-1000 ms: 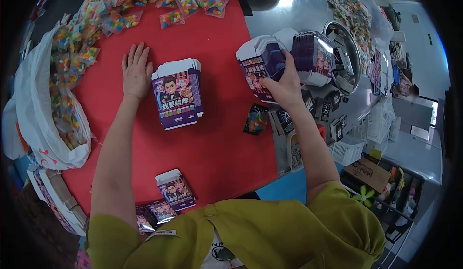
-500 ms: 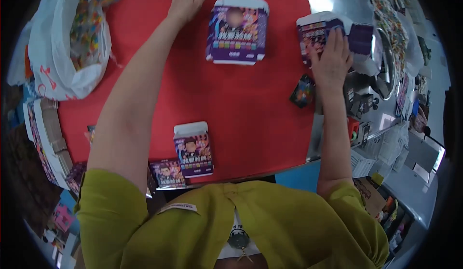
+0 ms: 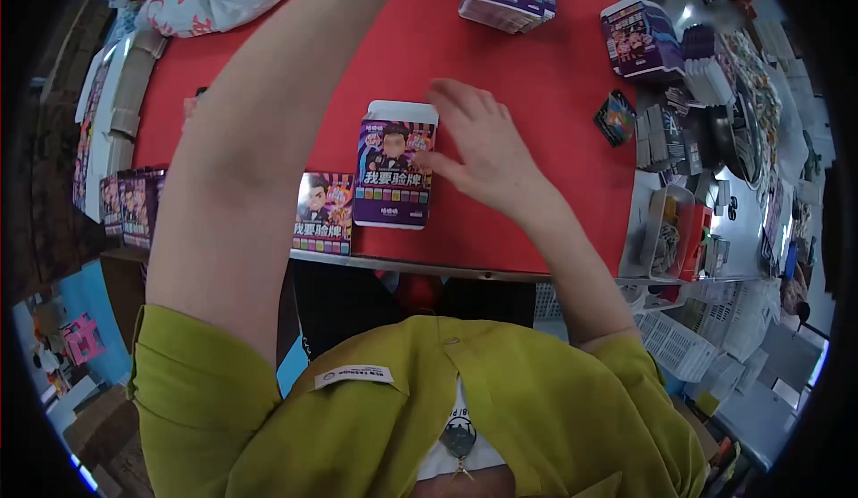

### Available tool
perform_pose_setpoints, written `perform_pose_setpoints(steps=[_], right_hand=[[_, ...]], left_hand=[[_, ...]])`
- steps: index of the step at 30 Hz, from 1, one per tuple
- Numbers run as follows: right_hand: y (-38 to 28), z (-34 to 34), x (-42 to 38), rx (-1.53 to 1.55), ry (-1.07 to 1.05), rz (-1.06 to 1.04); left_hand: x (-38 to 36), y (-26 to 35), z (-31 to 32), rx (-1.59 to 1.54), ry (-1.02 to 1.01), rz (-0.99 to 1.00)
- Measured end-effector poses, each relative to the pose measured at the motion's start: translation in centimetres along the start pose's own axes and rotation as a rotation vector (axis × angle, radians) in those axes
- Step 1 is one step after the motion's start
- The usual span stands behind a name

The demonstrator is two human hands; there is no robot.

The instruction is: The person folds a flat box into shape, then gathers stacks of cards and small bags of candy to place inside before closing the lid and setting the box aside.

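Note:
My right hand [image 3: 483,145] is open, fingers spread, at the right side of a purple card box [image 3: 391,172] with a cartoon figure on its front. The thumb overlaps the box's right edge, and the white top flap of this box stands up. A smaller printed packet [image 3: 323,217] lies against the box's left side. My left forearm [image 3: 277,114] reaches across to the top of the view, where the hand itself is out of frame. Near that arm, at the back, sits a stack of purple boxes [image 3: 509,2].
More purple boxes [image 3: 639,38] lie at the right edge of the red table [image 3: 536,221], with a small dark packet [image 3: 615,118] below them. A white plastic bag [image 3: 210,2] is at the back left. A clear bin [image 3: 668,230] stands right.
My right hand has left the boxes on the right and come to the box near the front edge. My left hand has gone out of view at the top, and the view has shifted.

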State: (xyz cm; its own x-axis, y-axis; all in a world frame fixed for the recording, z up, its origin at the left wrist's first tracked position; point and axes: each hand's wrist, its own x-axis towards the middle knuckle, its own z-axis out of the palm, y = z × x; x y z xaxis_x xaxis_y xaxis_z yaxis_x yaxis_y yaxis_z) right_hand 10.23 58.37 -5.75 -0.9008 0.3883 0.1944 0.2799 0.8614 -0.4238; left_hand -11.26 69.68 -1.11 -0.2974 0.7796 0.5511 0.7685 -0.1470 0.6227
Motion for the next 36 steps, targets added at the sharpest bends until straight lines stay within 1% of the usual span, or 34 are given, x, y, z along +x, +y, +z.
perform_pose_setpoints(steps=[2,3,5,6,8,9,10,11,12,14,15,16,17,18,21,22,23,25,26,29,30,31,32,33,34,35,36], right_hand=[[-2.4,1.8,1.1,-0.134,-0.037,0.047],[-2.6,2.5,1.4,-0.135,-0.024,0.028],[-2.3,3.5,2.3,-0.112,-0.182,0.059],[-1.7,3.3,1.9,-0.114,-0.181,0.037],[0.0,1.6,1.4,0.502,-0.168,0.289],[0.0,0.4,0.7,0.492,-0.162,0.275],[-0.3,-1.3,-0.5,0.669,-0.132,0.259],[-1.0,-3.0,-1.5,0.839,-0.099,0.238],[-2.4,-4.5,-2.5,0.817,-0.089,0.231],[-5.8,-7.0,-5.0,0.536,0.076,-0.062],[-7.1,-7.7,-6.1,0.529,0.07,-0.073],[-8.3,-8.1,-7.1,0.328,0.162,-0.201],[-8.9,-8.3,-7.9,0.123,0.257,-0.321],[-9.2,-8.3,-8.6,0.115,0.258,-0.315],[-9.4,-7.3,-10.7,0.105,0.518,-0.228],[-9.1,-6.7,-11.3,0.129,0.588,-0.181],[-8.8,-6.0,-11.8,0.12,0.598,-0.187],[-8.6,-3.5,-13.6,0.668,0.554,-0.016],[-8.5,-2.3,-14.3,0.879,0.532,0.066],[-8.7,-1.8,-15.1,1.116,0.409,0.186],[-8.6,-1.5,-15.1,1.131,0.417,0.182],[-8.4,-1.2,-15.1,1.149,0.422,0.179],[-8.6,-1.2,-15.3,1.252,0.395,0.207],[-8.5,-0.7,-15.4,1.343,0.417,0.209],[-8.2,-0.1,-15.3,1.428,0.438,0.205],[-8.2,0.3,-15.3,1.415,0.478,0.234],[-7.9,0.8,-15.3,1.409,0.493,0.217]], left_hand=[[-2.9,2.9,-3.1,-0.031,0.022,-0.041],[-4.7,4.2,-4.4,-0.049,0.026,-0.069],[-8.4,6.4,-7.0,-0.107,0.02,-0.148],[-11.0,7.1,-8.3,-0.153,0.016,-0.214],[-16.1,7.9,-11.0,-0.277,0.029,-0.338],[-18.1,8.5,-11.8,-0.376,0.02,-0.39],[-20.2,9.1,-12.5,-0.473,0.014,-0.445],[-22.1,8.7,-11.8,-0.59,-0.015,-0.487],[-23.6,8.8,-11.2,-0.707,-0.045,-0.526],[-25.4,12.7,-11.7,-1.142,-0.391,-0.691],[-26.4,12.8,-11.1,-1.32,-0.54,-0.647],[-27.6,12.8,-10.3,-1.49,-0.699,-0.597],[-28.7,14.1,-9.8,-1.658,-0.643,-0.583],[-29.2,14.6,-9.7,-1.664,-0.651,-0.579],[-30.2,16.3,-9.3,-1.882,-0.441,-0.727],[-30.4,17.0,-9.3,-1.882,-0.388,-0.765],[-30.4,17.5,-9.2,-1.884,-0.336,-0.789],[-31.0,17.9,-8.6,-1.809,-0.262,-0.866],[-31.1,17.6,-8.1,-1.758,-0.252,-0.893],[-31.8,17.2,-7.4,-1.442,-0.247,-1.005],[-32.0,17.4,-7.5,-1.434,-0.198,-1.018],[-31.8,17.8,-7.2,-1.332,-0.096,-0.994],[-31.7,18.1,-6.9,-1.229,0.002,-0.97],[-32.0,17.7,-6.1,-1.064,0.131,-0.813],[-32.0,17.9,-5.9,-1.039,0.181,-0.694],[-32.0,18.2,-5.8,-1.016,0.235,-0.566],[-32.0,18.3,-5.3,-1.044,0.256,-0.462]])
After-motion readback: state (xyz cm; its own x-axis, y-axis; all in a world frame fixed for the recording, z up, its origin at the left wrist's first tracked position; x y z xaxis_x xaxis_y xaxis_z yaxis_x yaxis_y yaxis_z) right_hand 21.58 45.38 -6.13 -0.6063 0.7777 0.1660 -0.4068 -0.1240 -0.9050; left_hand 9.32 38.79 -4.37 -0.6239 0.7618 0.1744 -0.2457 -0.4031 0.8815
